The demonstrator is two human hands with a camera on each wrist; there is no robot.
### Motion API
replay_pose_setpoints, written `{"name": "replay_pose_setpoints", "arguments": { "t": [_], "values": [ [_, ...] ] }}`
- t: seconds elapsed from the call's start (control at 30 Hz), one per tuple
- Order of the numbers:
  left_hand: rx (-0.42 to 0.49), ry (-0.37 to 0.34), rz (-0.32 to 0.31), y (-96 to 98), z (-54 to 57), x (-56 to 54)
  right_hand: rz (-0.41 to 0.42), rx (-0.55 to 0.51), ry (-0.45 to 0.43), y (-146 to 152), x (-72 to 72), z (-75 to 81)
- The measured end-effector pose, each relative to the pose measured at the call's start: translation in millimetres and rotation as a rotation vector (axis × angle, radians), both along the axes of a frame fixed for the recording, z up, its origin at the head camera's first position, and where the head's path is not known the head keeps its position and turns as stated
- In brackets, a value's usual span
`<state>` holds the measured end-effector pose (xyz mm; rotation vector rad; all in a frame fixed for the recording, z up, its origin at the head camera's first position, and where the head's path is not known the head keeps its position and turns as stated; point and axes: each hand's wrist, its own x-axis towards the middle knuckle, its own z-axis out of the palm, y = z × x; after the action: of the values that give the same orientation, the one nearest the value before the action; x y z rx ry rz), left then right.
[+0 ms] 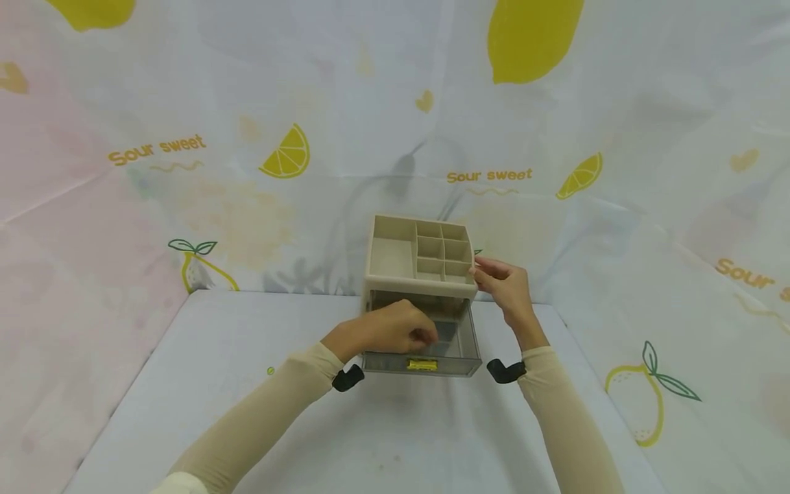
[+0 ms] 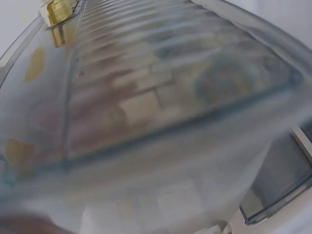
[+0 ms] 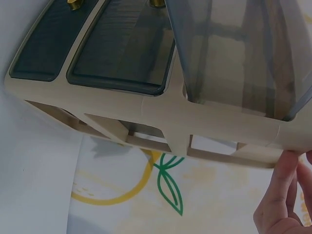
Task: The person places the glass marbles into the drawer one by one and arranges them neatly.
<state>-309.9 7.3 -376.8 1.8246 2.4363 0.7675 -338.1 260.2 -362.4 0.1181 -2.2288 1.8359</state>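
Observation:
A beige desktop drawer organizer (image 1: 395,282) stands at the back of the table, its top split into small compartments. Its see-through grey top drawer (image 1: 465,336) is pulled out, with a gold-coloured handle (image 1: 422,365) on the front. My left hand (image 1: 398,328) is over the drawer with fingers curled downward; whether anything is between the fingertips is hidden. In the left wrist view, the drawer's clear wall (image 2: 161,112) fills the picture, blurred. My right hand (image 1: 505,283) grips the organizer's upper right edge, with fingertips (image 3: 287,158) on the beige frame in the right wrist view.
Two lower drawers (image 3: 124,46) are closed in the right wrist view, and the organizer's side has cut-out openings (image 3: 146,134). The white table (image 1: 296,439) extends in front and to both sides. A lemon-print cloth (image 1: 345,103) hangs behind and around it.

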Motion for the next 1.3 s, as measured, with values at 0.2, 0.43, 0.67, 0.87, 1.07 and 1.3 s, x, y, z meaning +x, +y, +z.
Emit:
{"name": "replay_pose_setpoints", "arguments": {
  "t": [0.2, 0.43, 0.67, 0.87, 1.07, 1.3],
  "values": [
    [0.081, 0.063, 0.014, -6.7, 1.4, 0.3, -0.003, -0.004, -0.005, 1, 0.3, -1.7],
    [0.167, 0.073, 0.027, -15.6, -1.0, -0.4, 0.001, 0.001, -0.006, 1, 1.7, -3.2],
    [0.318, -0.053, 0.014, -28.8, -3.0, 4.7, 0.000, 0.036, -0.015, 2, 2.4, -3.1],
    [0.368, -0.082, 0.049, -40.5, -5.5, 8.1, -0.003, 0.044, -0.011, 1, 2.6, -2.4],
    [0.386, -0.049, 0.084, -49.8, -5.1, 12.3, -0.002, 0.051, -0.012, 2, 2.1, -2.3],
    [0.436, -0.038, 0.091, -62.8, 0.7, 19.5, 0.013, 0.040, -0.011, 1, 0.8, -2.6]
  ]
}}
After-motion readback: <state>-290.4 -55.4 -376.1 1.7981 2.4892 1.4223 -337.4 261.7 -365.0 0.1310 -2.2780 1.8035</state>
